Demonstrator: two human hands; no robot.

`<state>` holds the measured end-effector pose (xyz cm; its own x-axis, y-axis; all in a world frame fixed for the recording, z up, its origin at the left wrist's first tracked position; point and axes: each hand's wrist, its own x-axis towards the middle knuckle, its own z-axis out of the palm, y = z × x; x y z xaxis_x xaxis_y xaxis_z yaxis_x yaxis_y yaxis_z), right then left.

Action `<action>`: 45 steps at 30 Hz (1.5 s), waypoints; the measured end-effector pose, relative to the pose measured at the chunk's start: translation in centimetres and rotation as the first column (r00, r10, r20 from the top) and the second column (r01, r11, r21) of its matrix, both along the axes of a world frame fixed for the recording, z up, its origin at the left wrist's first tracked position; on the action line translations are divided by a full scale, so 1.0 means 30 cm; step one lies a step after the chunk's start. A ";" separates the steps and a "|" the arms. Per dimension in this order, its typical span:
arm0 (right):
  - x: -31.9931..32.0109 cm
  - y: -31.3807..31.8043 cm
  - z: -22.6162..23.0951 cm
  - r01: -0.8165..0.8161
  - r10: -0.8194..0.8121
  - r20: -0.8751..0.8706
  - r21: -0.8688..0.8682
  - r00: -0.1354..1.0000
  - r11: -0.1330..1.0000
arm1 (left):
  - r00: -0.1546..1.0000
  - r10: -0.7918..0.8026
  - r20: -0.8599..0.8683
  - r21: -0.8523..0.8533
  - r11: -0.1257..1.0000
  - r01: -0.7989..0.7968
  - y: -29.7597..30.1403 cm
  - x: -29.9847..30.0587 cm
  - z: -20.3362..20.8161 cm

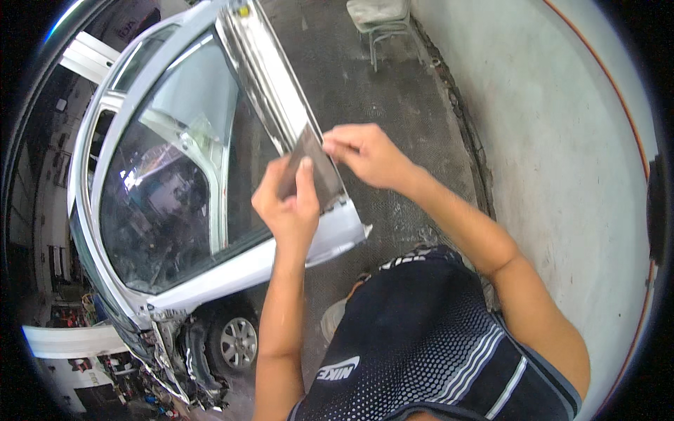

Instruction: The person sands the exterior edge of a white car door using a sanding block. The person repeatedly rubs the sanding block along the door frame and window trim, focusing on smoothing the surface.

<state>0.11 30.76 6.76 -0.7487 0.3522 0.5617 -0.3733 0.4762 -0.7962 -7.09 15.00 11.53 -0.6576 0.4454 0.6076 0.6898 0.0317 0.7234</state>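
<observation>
A thin grey-brown sheet [317,168], sandpaper-like in look, is held up over the edge of an open silver car door [337,228]. My left hand [289,200] grips it, thumb flat on its face and fingers behind. At the sheet's right edge, my right hand [365,153] is closed in a pinch; its fingertips are slightly blurred. The bare metal inner edge of the door [270,74] runs away from me beyond both hands. Left of my hands is the door's window glass [168,189].
Below the door, the car's front is torn open, with broken parts [203,365] beside the wheel [237,342]. A pale wall [547,119] with an orange hose [618,91] rises on the right. A plastic chair [379,17] stands on the dark floor [393,105] at the far end.
</observation>
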 end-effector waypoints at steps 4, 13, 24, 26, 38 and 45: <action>0.002 -0.014 -0.025 0.036 -0.035 -0.018 0.068 0.999 0.997 | 1.000 -0.005 -0.020 -0.004 1.000 0.005 -0.001 0.002 0.011; 0.014 0.000 0.009 0.053 -0.053 -0.008 -0.010 0.999 0.999 | 0.999 0.002 -0.038 -0.025 1.000 -0.003 0.018 -0.030 0.014; 0.030 -0.070 -0.031 0.066 -0.067 -0.025 -0.057 0.997 0.996 | 0.995 -0.040 -0.093 0.019 0.999 0.041 -0.014 -0.028 0.031; 0.033 -0.046 -0.017 0.081 -0.080 0.026 -0.034 0.996 0.996 | 0.996 -0.030 -0.078 0.010 0.999 0.031 0.020 -0.032 0.059; 0.041 -0.080 -0.040 0.078 -0.080 -0.026 -0.062 0.996 0.995 | 0.999 -0.043 -0.021 -0.007 0.999 0.043 0.025 -0.034 0.103; 0.046 -0.038 -0.024 0.046 -0.043 0.046 -0.055 0.998 0.997 | 0.992 -0.033 -0.120 -0.016 0.999 0.031 0.031 -0.030 0.119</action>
<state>1.48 29.62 6.03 -0.7555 0.4156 0.5064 -0.3161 0.4458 -0.8375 -7.98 15.94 15.11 -0.5652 0.4745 0.6749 0.7727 0.0179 0.6345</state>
